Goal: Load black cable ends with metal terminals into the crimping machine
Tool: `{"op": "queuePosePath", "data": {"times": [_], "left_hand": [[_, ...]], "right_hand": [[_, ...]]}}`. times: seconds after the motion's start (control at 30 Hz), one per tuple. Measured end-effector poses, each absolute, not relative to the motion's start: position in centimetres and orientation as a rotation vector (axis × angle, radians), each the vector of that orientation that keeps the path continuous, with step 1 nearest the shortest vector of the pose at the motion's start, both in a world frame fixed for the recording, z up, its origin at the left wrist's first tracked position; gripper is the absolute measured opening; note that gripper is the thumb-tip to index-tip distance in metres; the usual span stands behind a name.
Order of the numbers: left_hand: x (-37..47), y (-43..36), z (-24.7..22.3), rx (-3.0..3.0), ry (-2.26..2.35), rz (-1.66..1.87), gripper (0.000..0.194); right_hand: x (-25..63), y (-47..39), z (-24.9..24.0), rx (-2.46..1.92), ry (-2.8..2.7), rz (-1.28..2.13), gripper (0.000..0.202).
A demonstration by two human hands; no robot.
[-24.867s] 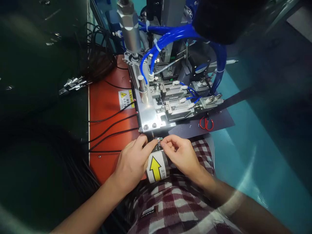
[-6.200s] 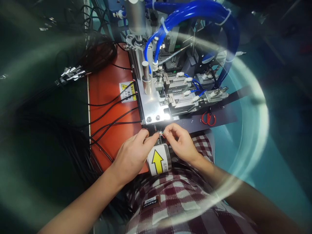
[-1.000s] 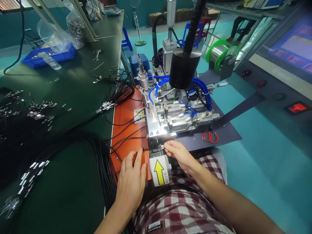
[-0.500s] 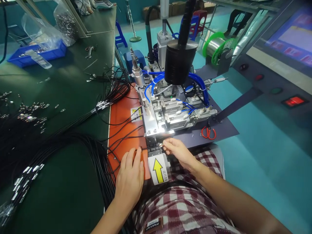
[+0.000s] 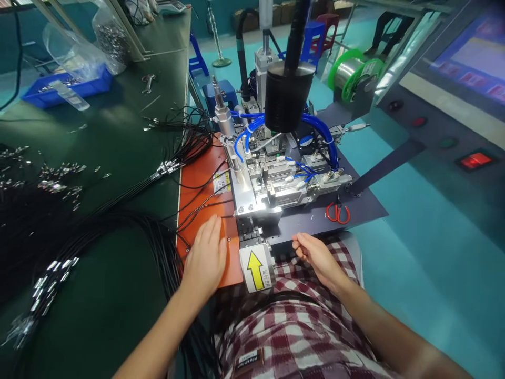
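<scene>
My left hand (image 5: 204,252) lies flat on the orange plate (image 5: 232,263), fingers stretched out and close together. Black cables (image 5: 199,210) cross the plate just beyond its fingertips and run to the machine (image 5: 272,184). My right hand (image 5: 315,258) hovers above my lap, right of the dark feed track (image 5: 250,237). Its fingers are curled in with the thumb against them, and nothing shows in them. Between the two hands sits a white cover with a yellow arrow (image 5: 256,268).
Red-handled scissors (image 5: 338,213) lie on the dark machine base. Bundled black cables with metal ends (image 5: 55,273) cover much of the green table at left, where a blue tray (image 5: 67,87) stands farther back. A black nozzle (image 5: 289,97) hangs over the machine; a control panel (image 5: 445,116) stands right.
My right hand has left the feed track and moved right, toward me. The left hand has slid slightly left and up on the plate, away from the cable at the track.
</scene>
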State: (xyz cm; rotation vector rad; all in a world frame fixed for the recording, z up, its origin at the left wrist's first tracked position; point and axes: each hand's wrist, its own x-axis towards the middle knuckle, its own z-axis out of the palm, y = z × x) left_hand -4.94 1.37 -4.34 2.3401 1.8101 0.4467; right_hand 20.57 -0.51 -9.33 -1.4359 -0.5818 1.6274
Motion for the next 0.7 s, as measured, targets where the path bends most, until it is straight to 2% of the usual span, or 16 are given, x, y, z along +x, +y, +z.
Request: {"op": "queuePosePath", "data": {"times": [0.13, 0.23, 0.3, 0.37, 0.47, 0.6, 0.7], "left_hand": [[-6.4, 4.6, -3.4, 2.322, 1.629, 0.522, 0.040], [-8.4, 4.0, -1.0, 2.331, 1.503, 0.525, 0.032], [-9.6, 2.4, 0.8, 2.372, 1.327, 0.430, 0.026], [-10.4, 0.5, 2.2, 2.456, 1.112, 0.110, 0.026], [-10.8, -1.2, 2.9, 2.566, 1.000, -0.147, 0.027], [-11.1, -1.2, 2.7, 2.647, 0.891, -0.239, 0.027], [-11.2, -0.2, 3.1, 2.624, 0.925, -0.155, 0.023]], "right_hand": [[21.1, -0.9, -8.8, -1.429, -0.576, 1.589, 0.047], [22.3, -1.7, -7.8, -1.464, -0.640, 1.504, 0.042], [22.9, -2.3, -6.6, -1.477, -0.745, 1.494, 0.034], [22.7, -2.8, -5.1, -1.469, -0.913, 1.556, 0.028], [21.0, -3.1, -2.7, -1.430, -1.185, 1.672, 0.022], [18.0, -2.9, -0.4, -1.305, -1.493, 1.716, 0.016], [16.6, -2.7, 0.6, -1.245, -1.618, 1.641, 0.012]]}}
